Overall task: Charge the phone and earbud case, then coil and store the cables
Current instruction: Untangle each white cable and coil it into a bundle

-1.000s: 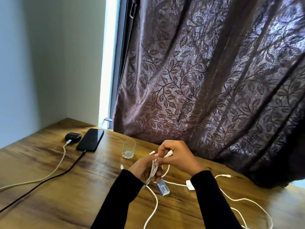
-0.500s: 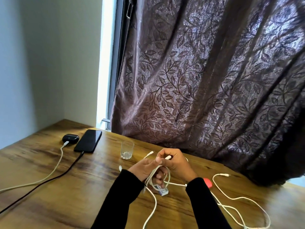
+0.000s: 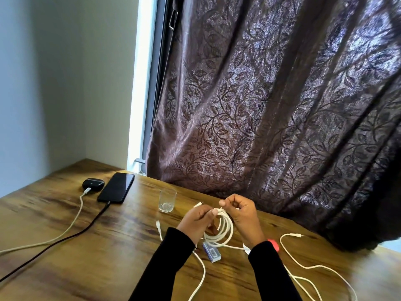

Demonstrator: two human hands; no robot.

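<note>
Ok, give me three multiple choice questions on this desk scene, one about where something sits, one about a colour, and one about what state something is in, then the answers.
1. Where is the small clear drinking glass?
A. Between the black smartphone and the hands
B. Left of the black oval earbud case
C. On the window sill

2. What colour is the cable plugged into the smartphone?
A. White
B. Black
C. Red

3. What state is the white cable in the hands in?
A. Stretched straight
B. Looped into a coil
C. Lying flat on the wooden table

Answers: 1 A, it stands on the table right of the phone; 2 B, a black cable runs from its near end; 3 B, the left hand and right hand grip several loops.
</note>
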